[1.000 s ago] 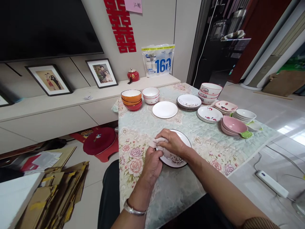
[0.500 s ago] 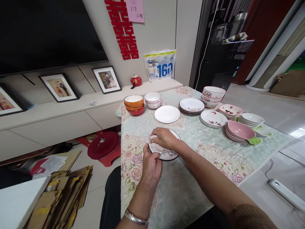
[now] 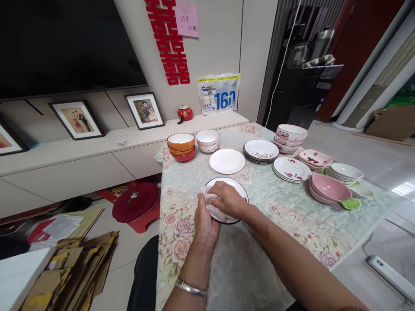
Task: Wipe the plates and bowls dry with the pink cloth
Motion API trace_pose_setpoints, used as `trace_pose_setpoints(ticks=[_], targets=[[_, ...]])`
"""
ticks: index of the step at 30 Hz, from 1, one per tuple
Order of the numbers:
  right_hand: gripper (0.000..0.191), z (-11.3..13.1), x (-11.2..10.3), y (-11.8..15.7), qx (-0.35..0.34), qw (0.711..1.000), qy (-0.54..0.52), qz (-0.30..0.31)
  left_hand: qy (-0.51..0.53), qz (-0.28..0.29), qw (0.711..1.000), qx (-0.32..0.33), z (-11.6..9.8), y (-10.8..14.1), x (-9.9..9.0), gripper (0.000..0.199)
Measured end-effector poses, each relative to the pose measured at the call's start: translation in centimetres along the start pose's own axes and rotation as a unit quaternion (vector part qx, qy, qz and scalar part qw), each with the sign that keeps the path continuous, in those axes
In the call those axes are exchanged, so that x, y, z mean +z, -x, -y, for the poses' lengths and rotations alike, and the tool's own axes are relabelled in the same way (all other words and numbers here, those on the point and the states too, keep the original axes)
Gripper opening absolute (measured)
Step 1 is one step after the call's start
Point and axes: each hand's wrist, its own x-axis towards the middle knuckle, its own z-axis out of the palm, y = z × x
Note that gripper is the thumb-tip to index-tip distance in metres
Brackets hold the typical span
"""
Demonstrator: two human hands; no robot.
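Note:
A white plate with a dark rim [image 3: 231,183] is gripped at its left edge by my left hand [image 3: 206,219], which wears a silver bracelet. Over the plate's face, my right hand [image 3: 228,199] presses a pale cloth [image 3: 215,209], its fingers closed on it. Both hands partly cover the plate. Just beyond it lies a plain white plate [image 3: 227,160]. To the right of that is a stack of patterned dark-rimmed plates [image 3: 261,149].
Orange and red bowls [image 3: 181,144] stand stacked at the back left beside white bowls [image 3: 208,139]. Floral plates [image 3: 292,168], pink bowls [image 3: 329,188], small white bowls [image 3: 345,172] and tall bowls [image 3: 291,136] occupy the right. A red stool [image 3: 136,202] stands left of the table.
My right hand has shifted the cloth over the plate, now covering its lower patterned part. The plate is still in my left hand. The whole view has tilted slightly.

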Motion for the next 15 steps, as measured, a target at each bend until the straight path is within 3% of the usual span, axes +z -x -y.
trace_pose_setpoints(ticks=[2, 4, 8, 10, 12, 15], targets=[[0.014, -0.7, -0.7, 0.4, -0.052, 0.996, -0.056, 0.053, 0.005, 0.018, 1.000, -0.022, -0.2, -0.2, -0.2, 0.041], [0.013, -1.6, -1.5, 0.6, -0.029, 0.995, -0.066, 0.074, 0.002, 0.009, 1.000, -0.030, -0.2, -0.3, -0.2, 0.043], [0.018, -1.6, -1.5, -0.1, 0.145, 0.988, 0.039, -0.027, -0.002, -0.010, 1.000, -0.007, 0.3, -0.4, -0.1, 0.034], [0.020, -0.5, -0.7, -0.9, 0.179, 0.981, 0.057, -0.057, -0.004, 0.000, 1.000, -0.008, 0.3, -0.4, -0.1, 0.033], [0.019, 0.4, -0.1, -1.3, 0.133, 0.990, 0.033, -0.045, 0.003, 0.004, 1.000, -0.013, 0.2, -0.4, -0.3, 0.031], [0.012, 0.4, -0.8, -0.9, 0.009, 0.999, -0.029, 0.036, 0.023, 0.016, 0.999, -0.029, 0.0, -0.5, -0.5, 0.028]])
